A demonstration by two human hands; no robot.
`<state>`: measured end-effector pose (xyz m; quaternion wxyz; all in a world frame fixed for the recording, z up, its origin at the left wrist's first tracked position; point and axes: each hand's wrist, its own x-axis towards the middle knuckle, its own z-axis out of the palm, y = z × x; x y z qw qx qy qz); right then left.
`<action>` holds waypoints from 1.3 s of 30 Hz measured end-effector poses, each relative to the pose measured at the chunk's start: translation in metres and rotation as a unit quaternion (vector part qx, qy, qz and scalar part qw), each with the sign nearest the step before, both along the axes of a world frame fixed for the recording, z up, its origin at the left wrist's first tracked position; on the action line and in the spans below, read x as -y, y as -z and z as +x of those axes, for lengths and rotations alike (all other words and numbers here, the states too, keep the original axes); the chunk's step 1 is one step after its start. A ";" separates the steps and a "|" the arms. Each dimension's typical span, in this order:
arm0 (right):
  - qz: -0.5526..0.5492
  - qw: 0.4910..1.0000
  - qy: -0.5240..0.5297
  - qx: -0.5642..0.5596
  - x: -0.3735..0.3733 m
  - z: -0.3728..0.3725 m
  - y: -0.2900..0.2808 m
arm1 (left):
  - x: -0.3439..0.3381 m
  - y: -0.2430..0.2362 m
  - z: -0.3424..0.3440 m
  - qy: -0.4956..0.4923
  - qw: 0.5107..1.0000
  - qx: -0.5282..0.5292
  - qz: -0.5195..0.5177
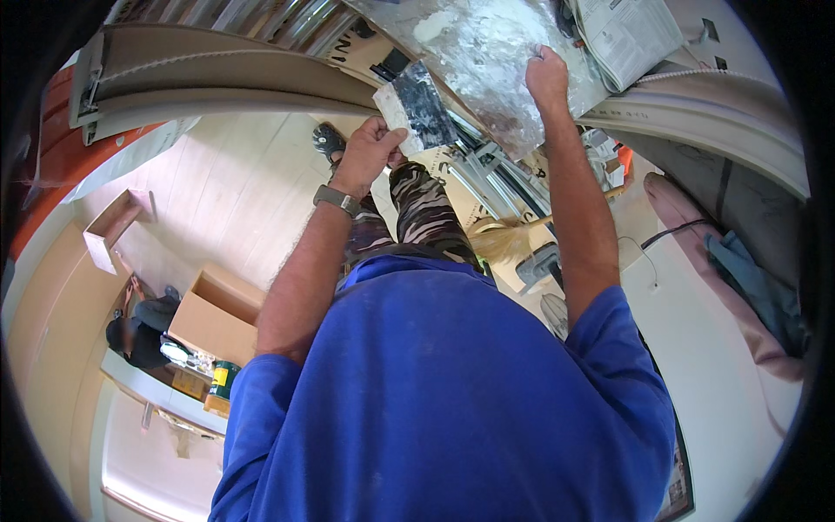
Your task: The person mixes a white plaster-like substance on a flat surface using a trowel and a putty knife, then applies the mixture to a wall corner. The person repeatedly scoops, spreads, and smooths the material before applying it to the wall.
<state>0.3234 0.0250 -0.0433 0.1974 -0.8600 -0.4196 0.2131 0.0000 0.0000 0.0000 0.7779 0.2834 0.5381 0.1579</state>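
Note:
My left hand pinches the near corner of a flat, roughly rectangular piece, pale along one side and black with white smears across the rest. A wristwatch is on that arm. My right hand is closed in a fist or pinch over a board streaked with white powder or paste. What its fingers hold, if anything, is hidden. A white powdery mound spreads at the board's far part.
Metal strips and a brush-like straw-coloured thing lie below the board. A newspaper is at the far right. At left, another person crouches beside a cardboard box and a green-yellow can. Long panels stand at far left.

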 end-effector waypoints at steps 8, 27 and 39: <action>0.088 0.921 0.243 -0.291 0.001 -0.004 0.039 | 0.001 -0.003 -0.005 0.040 0.999 -0.008 -0.034; -0.114 0.972 0.004 0.208 0.105 -0.001 -0.020 | -0.003 -0.006 0.001 0.031 0.999 0.018 -0.039; 0.054 0.718 0.213 -0.660 0.092 -0.117 -0.079 | 0.006 -0.018 0.026 0.001 0.994 0.093 -0.060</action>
